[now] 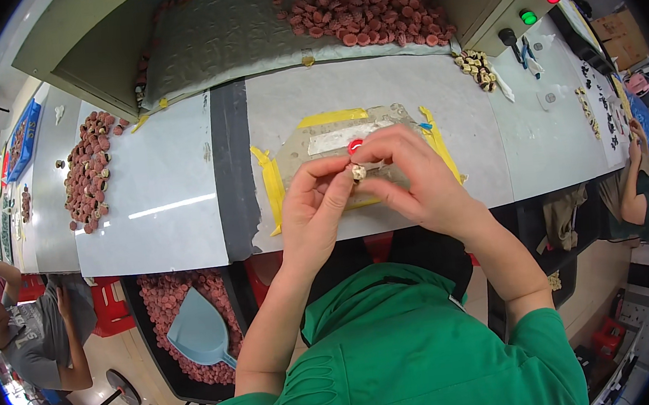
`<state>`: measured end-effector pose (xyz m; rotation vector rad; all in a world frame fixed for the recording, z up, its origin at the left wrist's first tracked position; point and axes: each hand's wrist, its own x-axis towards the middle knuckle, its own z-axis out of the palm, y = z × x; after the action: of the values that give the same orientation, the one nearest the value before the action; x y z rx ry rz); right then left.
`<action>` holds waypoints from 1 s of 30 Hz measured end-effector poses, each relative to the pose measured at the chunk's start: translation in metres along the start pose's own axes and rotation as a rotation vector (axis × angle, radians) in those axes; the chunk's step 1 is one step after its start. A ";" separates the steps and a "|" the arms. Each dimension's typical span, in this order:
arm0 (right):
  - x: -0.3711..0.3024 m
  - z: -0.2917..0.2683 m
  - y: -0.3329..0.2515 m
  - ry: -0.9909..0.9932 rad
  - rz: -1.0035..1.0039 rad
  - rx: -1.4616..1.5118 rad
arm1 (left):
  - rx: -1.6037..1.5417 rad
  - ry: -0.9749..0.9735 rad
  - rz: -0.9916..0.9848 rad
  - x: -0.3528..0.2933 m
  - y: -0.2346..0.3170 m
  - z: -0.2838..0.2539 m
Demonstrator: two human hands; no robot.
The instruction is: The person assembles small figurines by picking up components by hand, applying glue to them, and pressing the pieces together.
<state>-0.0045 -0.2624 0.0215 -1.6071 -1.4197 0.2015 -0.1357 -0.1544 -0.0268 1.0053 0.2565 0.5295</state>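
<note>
Over a taped grey pad (299, 144) on the bench, my two hands meet. A small cream piece with dark patches (358, 173) is pinched at the fingertips of my left hand (311, 213). My right hand (412, 174) comes in from the other side, thumb and fingers curled onto the same piece. Just above it shows a small bright red round part (355, 146) with a pale middle, at my right fingertips; whether it is held or lies behind them I cannot tell. Fingers hide part of the cream piece.
Pinkish-red ribbed caps (368, 11) heap under the machine hood ahead. More caps (88, 178) lie at left, cream-and-dark pieces (476, 71) at right near pliers (531, 58). A black bin (154, 344) of caps holds a blue dustpan (199, 332). People sit at both sides.
</note>
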 end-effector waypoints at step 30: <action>-0.022 -0.012 0.011 -0.109 0.367 0.656 | -0.120 -0.068 -0.329 0.004 0.008 0.022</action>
<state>0.0044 -0.2860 0.0100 -1.2908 -0.9717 0.8842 -0.1248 -0.1651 -0.0079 0.8414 0.3187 0.2084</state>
